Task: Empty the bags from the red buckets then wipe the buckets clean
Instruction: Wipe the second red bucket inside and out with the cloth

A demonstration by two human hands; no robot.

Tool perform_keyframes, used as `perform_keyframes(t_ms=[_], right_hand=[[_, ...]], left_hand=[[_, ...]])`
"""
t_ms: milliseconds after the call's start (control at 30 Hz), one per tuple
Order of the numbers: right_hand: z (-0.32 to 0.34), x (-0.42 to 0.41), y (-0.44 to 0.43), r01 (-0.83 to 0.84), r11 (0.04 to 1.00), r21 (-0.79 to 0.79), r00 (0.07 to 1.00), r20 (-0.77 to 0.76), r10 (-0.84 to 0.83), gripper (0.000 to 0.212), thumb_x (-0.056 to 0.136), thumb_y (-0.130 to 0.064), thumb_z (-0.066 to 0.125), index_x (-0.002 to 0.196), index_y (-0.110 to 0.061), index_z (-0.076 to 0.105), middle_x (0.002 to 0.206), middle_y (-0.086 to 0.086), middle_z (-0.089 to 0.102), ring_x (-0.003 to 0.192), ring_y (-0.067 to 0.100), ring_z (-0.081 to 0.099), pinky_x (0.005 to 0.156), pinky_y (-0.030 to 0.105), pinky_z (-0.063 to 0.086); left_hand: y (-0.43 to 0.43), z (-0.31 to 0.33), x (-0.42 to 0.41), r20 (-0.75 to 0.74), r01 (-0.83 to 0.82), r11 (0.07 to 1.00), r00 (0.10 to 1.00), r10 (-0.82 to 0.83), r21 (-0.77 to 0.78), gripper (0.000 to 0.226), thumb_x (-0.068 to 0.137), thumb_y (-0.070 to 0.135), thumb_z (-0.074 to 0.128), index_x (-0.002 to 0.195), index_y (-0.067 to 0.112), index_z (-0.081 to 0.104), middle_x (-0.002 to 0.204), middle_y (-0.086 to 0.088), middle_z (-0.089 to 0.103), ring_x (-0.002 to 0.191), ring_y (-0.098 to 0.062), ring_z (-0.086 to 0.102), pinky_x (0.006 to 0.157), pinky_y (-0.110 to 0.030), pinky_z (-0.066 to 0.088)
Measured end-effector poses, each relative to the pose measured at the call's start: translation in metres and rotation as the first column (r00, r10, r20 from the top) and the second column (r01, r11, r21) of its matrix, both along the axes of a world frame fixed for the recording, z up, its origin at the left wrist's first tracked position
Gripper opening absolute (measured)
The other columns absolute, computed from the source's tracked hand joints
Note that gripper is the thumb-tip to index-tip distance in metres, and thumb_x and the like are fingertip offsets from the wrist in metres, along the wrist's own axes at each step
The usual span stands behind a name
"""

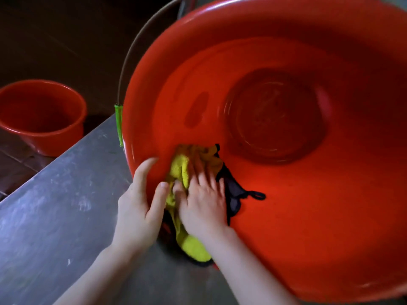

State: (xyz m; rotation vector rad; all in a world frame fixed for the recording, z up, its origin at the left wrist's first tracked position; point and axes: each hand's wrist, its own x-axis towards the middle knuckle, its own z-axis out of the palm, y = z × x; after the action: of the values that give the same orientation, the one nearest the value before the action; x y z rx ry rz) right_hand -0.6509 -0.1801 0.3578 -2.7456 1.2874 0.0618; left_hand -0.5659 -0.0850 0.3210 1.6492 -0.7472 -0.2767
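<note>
The right hand (202, 203) lies flat with its fingers spread, pressing a yellow cloth (178, 170) against the inner wall of the large red bucket (308, 194). The fingers are blurred. The cloth is bunched under the palm. It has a black edging and a small black loop (257, 195) that sticks out to the right, and its lower end hangs over the rim onto the surface below.

Just beside it, the left hand (136, 208) grips the near rim, thumb inside the wall and touching the cloth, the other fingers outside.

The bucket is tipped on its side with its mouth facing the camera. Its long axis runs from the near rim up and away to the round bottom (273, 115), which shows faint ring marks. The inside is glossy red, with a darker oval patch on the left wall (wet or shadow, I cannot tell). A thin wire handle (132, 51) arcs along the left outside of the rim and carries a green grip (119, 124).

The bucket rests on a scuffed grey surface (55, 216). Well apart to the left, a second red bucket (55, 142) stands upright on the dark tiled floor (13, 164), its mouth open upward.
</note>
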Motion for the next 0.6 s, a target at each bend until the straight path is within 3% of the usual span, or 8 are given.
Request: perform_keyframes(t_ms=[67,167,233,300,367,467,533,600], right_hand=[[-0.003,0.008,-0.037,0.136,0.990,-0.034,0.991,0.007,-0.136,0.069,0.094,-0.055,0.022,0.154,-0.024,0.010,0.162,-0.001,0.012,0.147,0.023,0.015,0.116,0.054,0.014],[-0.002,0.024,-0.096,0.410,0.904,0.119,0.910,0.018,-0.415,0.064,0.098,-0.053,0.021,0.154,-0.028,0.003,0.162,-0.005,0.008,0.148,0.024,0.012,0.115,0.057,0.009],[0.000,0.027,-0.114,0.470,0.865,0.174,0.877,0.017,-0.480,0.063,0.099,-0.052,0.019,0.155,-0.028,0.003,0.162,-0.006,0.008,0.147,0.025,0.013,0.115,0.058,0.007],[0.000,0.027,-0.106,0.435,0.889,0.142,0.898,0.011,-0.440,0.060,0.100,-0.046,0.022,0.155,-0.025,0.009,0.162,-0.005,0.010,0.147,0.023,0.014,0.115,0.059,0.008],[-0.005,0.021,-0.067,0.278,0.960,0.046,0.958,-0.080,-0.274,0.060,0.098,-0.043,0.022,0.154,-0.023,0.014,0.162,0.000,0.008,0.148,0.022,0.009,0.114,0.060,0.011],[0.001,0.008,0.003,0.047,0.997,0.057,0.998,0.038,-0.050,0.072,0.089,-0.055,0.008,0.154,-0.024,0.014,0.162,0.001,0.011,0.147,0.024,0.011,0.116,0.057,0.009],[0.005,0.005,0.022,-0.007,0.998,0.059,0.997,0.075,0.003,0.078,0.084,-0.060,0.002,0.154,-0.027,0.010,0.162,-0.003,0.010,0.147,0.023,0.010,0.116,0.056,0.008],[0.003,0.009,0.007,0.027,0.998,0.052,0.997,0.073,-0.031,0.076,0.086,-0.062,0.009,0.154,-0.027,0.009,0.162,-0.004,0.008,0.147,0.022,0.010,0.117,0.054,0.009]], left_hand=[[-0.002,0.001,0.000,-0.002,0.000,1.000,1.000,0.000,0.005,0.042,0.090,0.056,0.039,0.131,0.047,0.039,0.074,0.016,0.058,0.073,0.003,0.057,0.067,-0.003,0.036],[-0.001,0.001,-0.005,-0.015,0.007,1.000,1.000,-0.007,0.007,0.041,0.089,0.060,0.040,0.130,0.054,0.036,0.084,0.018,0.063,0.081,0.004,0.060,0.070,-0.002,0.037],[-0.001,0.000,-0.005,-0.014,0.012,1.000,1.000,-0.011,0.014,0.042,0.088,0.062,0.040,0.129,0.059,0.033,0.092,0.020,0.064,0.087,0.005,0.060,0.072,-0.003,0.039],[-0.001,-0.001,-0.003,-0.003,0.004,1.000,1.000,-0.004,0.019,0.044,0.087,0.062,0.042,0.130,0.057,0.032,0.094,0.021,0.063,0.090,0.007,0.059,0.074,-0.003,0.038],[0.000,-0.002,-0.003,0.013,0.000,1.000,1.000,0.000,0.015,0.047,0.086,0.059,0.044,0.131,0.051,0.034,0.087,0.017,0.061,0.083,0.005,0.058,0.073,-0.001,0.036],[0.001,0.001,-0.003,0.014,0.003,1.000,1.000,-0.003,-0.004,0.049,0.085,0.055,0.044,0.132,0.044,0.035,0.090,0.007,0.062,0.073,-0.003,0.051,0.071,-0.001,0.034],[0.000,0.002,-0.002,0.009,0.015,1.000,1.000,-0.015,-0.009,0.048,0.085,0.055,0.044,0.131,0.044,0.036,0.093,0.006,0.062,0.076,-0.007,0.052,0.072,-0.001,0.035],[0.000,0.002,0.001,-0.001,0.013,1.000,1.000,-0.013,-0.001,0.047,0.085,0.055,0.042,0.131,0.045,0.037,0.091,0.007,0.061,0.075,-0.006,0.052,0.072,0.000,0.035]])
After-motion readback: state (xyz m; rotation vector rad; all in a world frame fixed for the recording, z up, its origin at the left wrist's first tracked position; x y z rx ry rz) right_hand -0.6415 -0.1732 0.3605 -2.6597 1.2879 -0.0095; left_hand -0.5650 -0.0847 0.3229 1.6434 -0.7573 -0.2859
